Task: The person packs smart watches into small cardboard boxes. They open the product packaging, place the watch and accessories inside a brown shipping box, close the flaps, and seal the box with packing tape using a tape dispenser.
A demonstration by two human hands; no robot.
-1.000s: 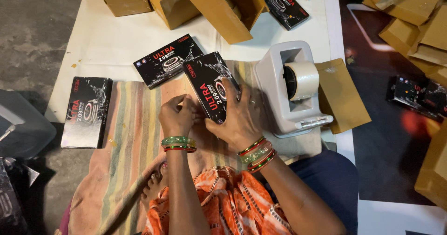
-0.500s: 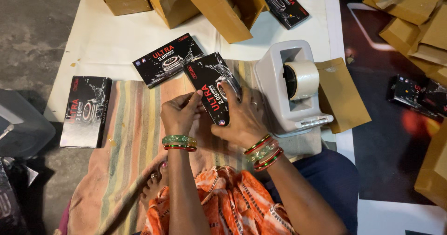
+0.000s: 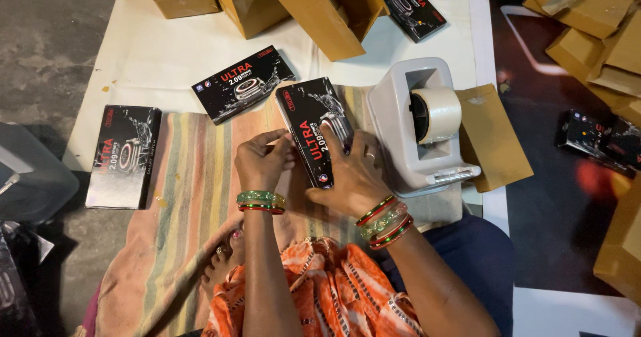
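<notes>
**Both hands on 1 black box**

Tape dispenser just right of right hand. Black box between the 2 hands: right hand wraps its right edge, left hand pinches its left edge, fingers curled.

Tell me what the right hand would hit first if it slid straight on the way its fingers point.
The right hand already lies on the black box; beyond it, probably the brown carton, though depth is unclear.

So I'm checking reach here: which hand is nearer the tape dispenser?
Right. The right hand lies just beside the tape dispenser, on the black box; the left hand is beyond the box.
</notes>
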